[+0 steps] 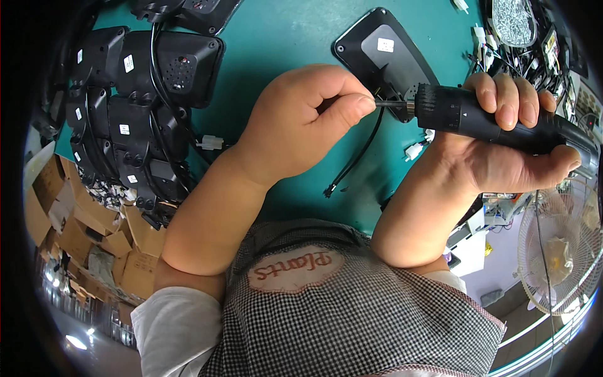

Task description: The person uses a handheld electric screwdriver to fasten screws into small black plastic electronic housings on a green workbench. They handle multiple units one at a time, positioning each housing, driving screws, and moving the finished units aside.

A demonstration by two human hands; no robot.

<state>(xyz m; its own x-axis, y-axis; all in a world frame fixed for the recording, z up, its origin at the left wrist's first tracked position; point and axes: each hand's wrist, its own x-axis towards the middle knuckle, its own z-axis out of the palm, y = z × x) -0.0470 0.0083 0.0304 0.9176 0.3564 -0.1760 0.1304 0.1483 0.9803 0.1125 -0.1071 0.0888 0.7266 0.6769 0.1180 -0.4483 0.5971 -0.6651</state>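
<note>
A black electric screwdriver (465,112) lies nearly level in my right hand (502,151), its bit pointing left. My right fingers wrap over its body from the far side, with the thumb along the near side. At the tip of the bit, my left hand (314,116) pinches with thumb and forefinger; whether a screw is between them is too small to tell. Just beyond the bit, a black plastic housing (392,60) with a white label lies on the green table. A black cable (358,163) runs from near it toward me.
Several similar black housings (169,69) with cables are stacked at the left of the table (276,38). A clear tray of screws (514,22) and a tangle of wires with white connectors (487,47) sit far right. Cardboard boxes (94,232) stand lower left, a fan (559,248) lower right.
</note>
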